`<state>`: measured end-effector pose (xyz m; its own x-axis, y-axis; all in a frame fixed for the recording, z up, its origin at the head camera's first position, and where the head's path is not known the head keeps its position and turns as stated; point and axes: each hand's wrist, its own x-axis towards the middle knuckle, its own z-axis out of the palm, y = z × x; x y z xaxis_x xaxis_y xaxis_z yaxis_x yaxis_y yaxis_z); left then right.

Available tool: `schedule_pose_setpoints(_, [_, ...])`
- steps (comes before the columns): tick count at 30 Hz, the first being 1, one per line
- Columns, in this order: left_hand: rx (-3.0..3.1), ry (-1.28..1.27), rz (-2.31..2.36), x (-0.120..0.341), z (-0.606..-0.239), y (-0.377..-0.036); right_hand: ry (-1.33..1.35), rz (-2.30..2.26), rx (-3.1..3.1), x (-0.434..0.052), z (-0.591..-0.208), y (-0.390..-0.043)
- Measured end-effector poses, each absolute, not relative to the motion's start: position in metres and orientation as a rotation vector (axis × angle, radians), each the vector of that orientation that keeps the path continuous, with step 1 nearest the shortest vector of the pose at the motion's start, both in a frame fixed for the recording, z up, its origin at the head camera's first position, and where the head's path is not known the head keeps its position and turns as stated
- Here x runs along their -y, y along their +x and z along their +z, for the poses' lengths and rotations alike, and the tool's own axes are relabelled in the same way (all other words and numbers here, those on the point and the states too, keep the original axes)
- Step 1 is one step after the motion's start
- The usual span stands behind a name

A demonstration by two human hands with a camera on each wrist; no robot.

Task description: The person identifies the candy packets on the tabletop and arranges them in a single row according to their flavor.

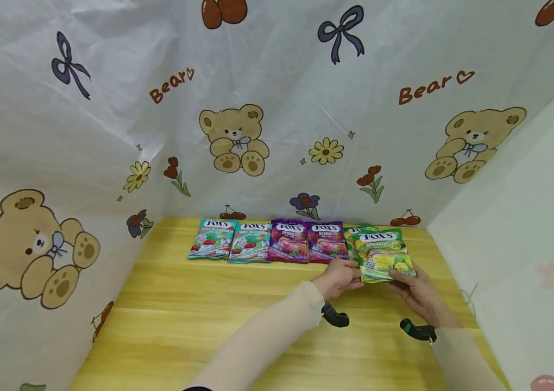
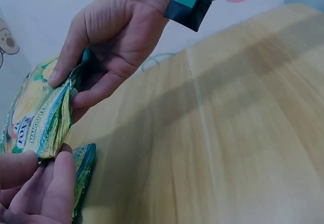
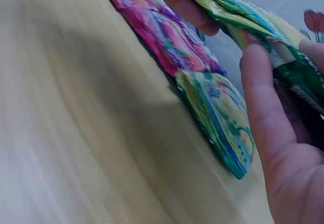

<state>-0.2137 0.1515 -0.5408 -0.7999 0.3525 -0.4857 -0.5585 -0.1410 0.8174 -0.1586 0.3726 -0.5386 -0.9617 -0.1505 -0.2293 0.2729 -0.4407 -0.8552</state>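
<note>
Fingers of both hands pinched on one green-yellow Fox's Springtea candy bag [image 1: 384, 256]. Left hand [image 1: 339, 278] grips the bag's lower left corner, thumb and fingers [image 2: 55, 176] closed on the edge. Right hand [image 1: 421, 293] holds the lower right edge, thumb [image 2: 68, 57] over the front, remaining fingers curled behind the pack.

Bag held tilted up off the wooden table [image 1: 218, 320], just above and in front of a second green bag [image 1: 355, 239] lying flat at the right end of the row. It sits between the two hands, its bottom seam against the fingertips.

Head view only: the full row along the back edge of the table, touching or nearly so. Two teal Mint Blossom bags [image 1: 230, 240], then two purple Berries bags [image 1: 306, 241], then the flat green one. Bear-print sheet [image 1: 238, 108] hangs behind and to the left. Long pale sleeves on both forearms.

Left wrist view only: side seam of the held bag close up, crumpled, with "MANGO" legible; corner of the flat green bag just under the left fingers.

Right wrist view only: the flat green bag [image 3: 223, 123] lies butted against a purple bag [image 3: 162, 32] on the table; the held bag passes above both. Table surface there blurred.
</note>
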Motion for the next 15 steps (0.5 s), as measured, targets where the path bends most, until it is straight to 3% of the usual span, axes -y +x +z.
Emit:
schedule_pose_setpoints(8, [-1.512,-0.254,2.02,-0.171,-0.531,-0.23,0.182,-2.54,-1.421,-0.389,-0.537,-0.178])
schedule_pose_setpoints(15, [-1.425,-0.108,1.993,-0.179,-0.543,-0.233,0.19,-2.546,-1.37,-0.408,-0.54,-0.192])
